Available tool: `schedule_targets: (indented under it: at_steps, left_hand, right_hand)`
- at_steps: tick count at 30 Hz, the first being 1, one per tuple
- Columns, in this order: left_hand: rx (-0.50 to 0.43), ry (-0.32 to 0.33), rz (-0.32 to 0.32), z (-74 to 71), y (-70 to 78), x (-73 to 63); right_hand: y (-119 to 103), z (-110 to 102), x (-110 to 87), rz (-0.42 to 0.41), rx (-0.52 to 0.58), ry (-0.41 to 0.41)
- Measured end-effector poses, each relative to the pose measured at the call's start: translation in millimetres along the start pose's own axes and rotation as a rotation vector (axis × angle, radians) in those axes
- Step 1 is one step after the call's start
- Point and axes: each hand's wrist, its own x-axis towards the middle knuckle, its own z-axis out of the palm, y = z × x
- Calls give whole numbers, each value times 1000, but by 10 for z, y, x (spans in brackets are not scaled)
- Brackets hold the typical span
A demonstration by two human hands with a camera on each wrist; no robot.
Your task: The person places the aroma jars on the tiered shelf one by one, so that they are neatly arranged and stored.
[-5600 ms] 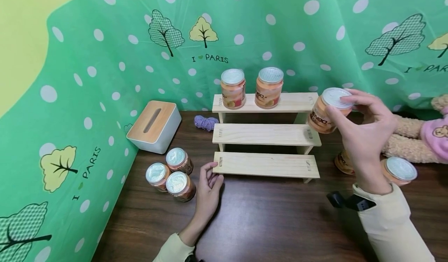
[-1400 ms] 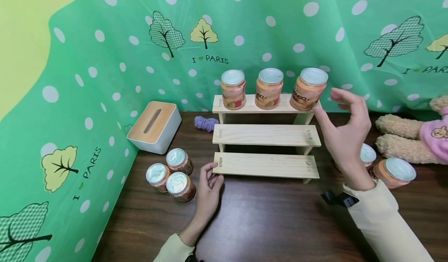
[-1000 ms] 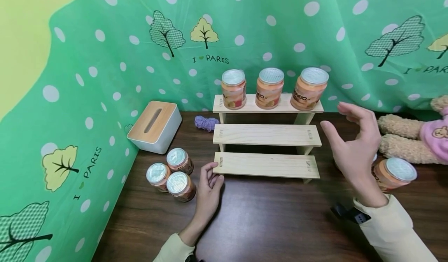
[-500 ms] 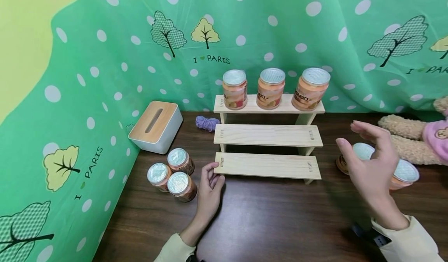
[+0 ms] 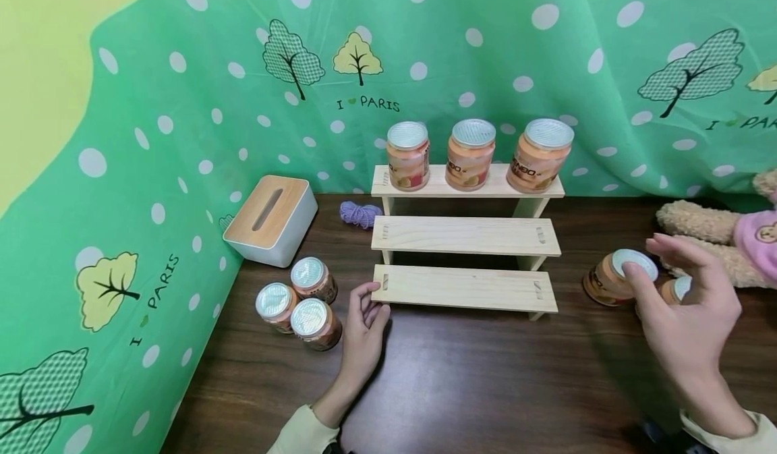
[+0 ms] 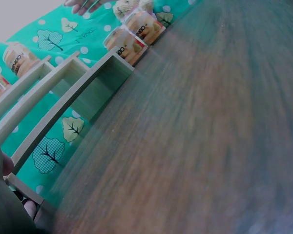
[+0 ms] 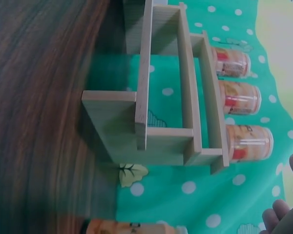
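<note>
Wooden tiers make up the stepped rack (image 5: 464, 237) at the middle of the head view, with three orange jars (image 5: 470, 155) standing along its top step and its two lower steps bare. At the right edge, the right hand (image 5: 688, 309) hovers with fingers loosely spread over a jar (image 5: 613, 278) on the dark table (image 5: 473, 386); it grips nothing, and a second jar (image 5: 674, 289) sits partly hidden just behind it. The left hand (image 5: 364, 322) lies relaxed, fingertips touching the lower step's left end, holding nothing. The main risk, as I judge it, is a careless reach: spread fingers could clip the near jar's silver lid and tip it into its hidden neighbour or against the plush toy (image 5: 722, 238) beside them. A loose grasp on the smooth side could let it slip. Three more jars (image 5: 295, 304) crowd together at lower left, where a nudge from the left hand could topple them.
</note>
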Motion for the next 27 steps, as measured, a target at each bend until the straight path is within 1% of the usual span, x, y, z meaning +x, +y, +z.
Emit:
schedule_targets:
  at_steps: [5, 12, 16, 18, 21, 23, 27]
  left_hand:
    - [-1, 1, 0, 1, -2, 2]
    - [-8, -1, -4, 3, -7, 2]
    - [-10, -1, 0, 3, -5, 3]
    - [-10, -1, 1, 3, -4, 4]
    - [-9, 2, 3, 1, -3, 1]
    - [-8, 3, 7, 0, 2, -3]
    - [-11, -2, 10, 1, 3, -4]
  right_hand:
    - [-25, -89, -22, 4, -16, 26]
    - [14, -213, -51, 15, -44, 65]
    - [92, -296, -78, 24, -23, 75]
    - [171, -363, -100, 39, -41, 67]
    - [300, -463, -129, 76, -81, 56]
    - [372, -523, -143, 109, -129, 56]
    - [468, -628, -171, 176, -271, 45]
